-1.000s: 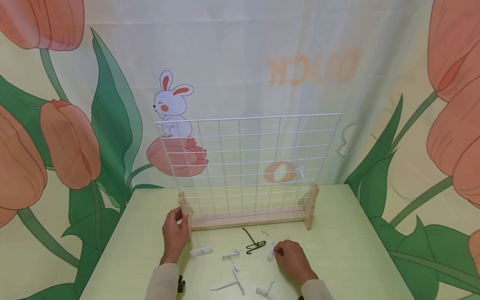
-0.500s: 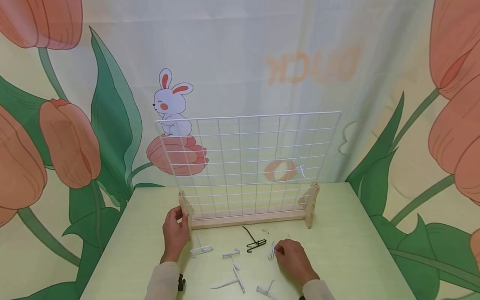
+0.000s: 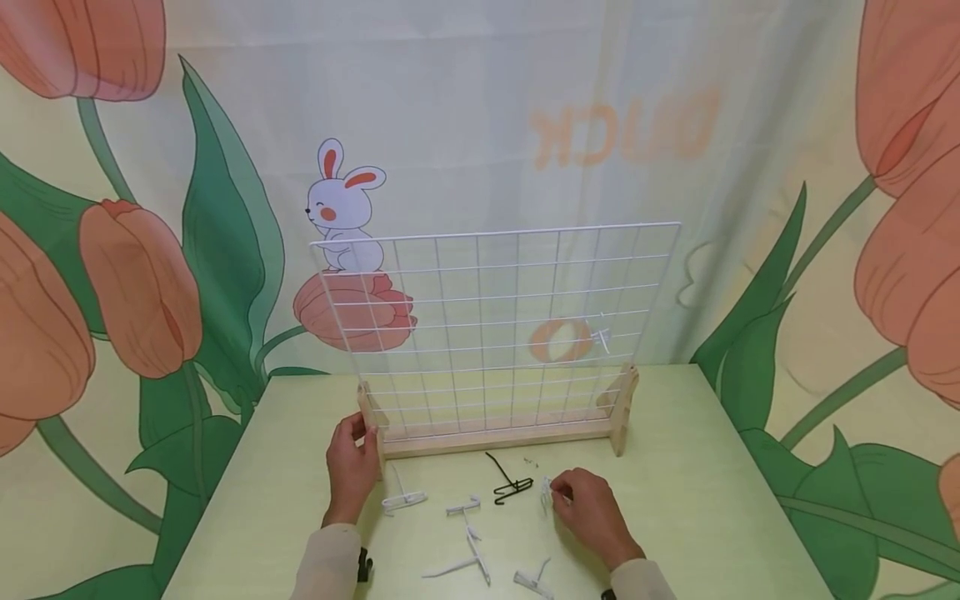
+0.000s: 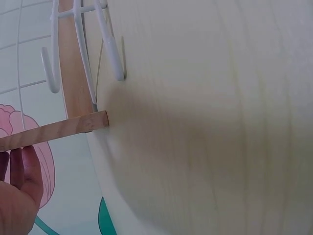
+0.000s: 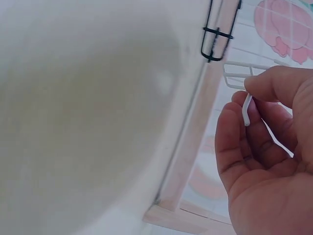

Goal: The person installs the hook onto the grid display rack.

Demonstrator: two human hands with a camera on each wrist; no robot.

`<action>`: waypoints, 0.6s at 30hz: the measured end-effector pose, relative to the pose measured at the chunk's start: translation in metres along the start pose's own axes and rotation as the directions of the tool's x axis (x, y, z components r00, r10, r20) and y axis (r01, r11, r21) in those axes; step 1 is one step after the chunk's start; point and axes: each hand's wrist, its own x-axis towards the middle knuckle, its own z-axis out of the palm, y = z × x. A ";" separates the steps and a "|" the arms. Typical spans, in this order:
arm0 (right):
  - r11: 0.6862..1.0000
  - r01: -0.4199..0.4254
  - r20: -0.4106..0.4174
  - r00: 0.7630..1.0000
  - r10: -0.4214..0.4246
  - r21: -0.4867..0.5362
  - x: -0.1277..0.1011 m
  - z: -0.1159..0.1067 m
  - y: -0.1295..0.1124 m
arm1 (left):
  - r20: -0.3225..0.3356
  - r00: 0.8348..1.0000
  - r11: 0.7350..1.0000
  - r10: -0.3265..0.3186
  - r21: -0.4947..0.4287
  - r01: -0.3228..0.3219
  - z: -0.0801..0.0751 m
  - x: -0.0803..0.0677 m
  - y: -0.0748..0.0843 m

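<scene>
Head view: left hand (image 3: 350,468) grips the wooden stand (image 3: 372,427), right hand (image 3: 588,508) pinches a white hook (image 3: 545,496) off the worktop (image 3: 697,492), and hanging it on the wire grid (image 3: 495,325) looks next.

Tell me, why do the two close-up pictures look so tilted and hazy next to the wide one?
Head view: evenly lit, sharp, the white grid panel crisp with only faint shadows. Left wrist view: rotated, the table a soft blur with a dim shadow beside the wooden foot. Right wrist view: also tilted, the tabletop washed out, while the right hand and its white hook stay fairly clear.
</scene>
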 end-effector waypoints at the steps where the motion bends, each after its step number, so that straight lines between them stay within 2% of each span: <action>1: 1.000 0.008 -0.008 1.000 -0.008 0.002 0.000 -0.001 -0.001 | 0.002 1.000 1.000 -0.002 -0.001 0.002 0.000 0.000 0.000; 11: 0.997 0.039 -0.078 0.996 -0.034 0.066 0.003 -0.016 -0.013 | -0.012 1.000 1.000 0.007 0.007 -0.007 0.001 0.001 -0.001; 18: 0.992 0.077 -0.167 0.984 -0.060 0.101 0.011 -0.034 -0.030 | -0.007 1.000 1.000 0.019 0.009 -0.019 0.001 0.000 0.000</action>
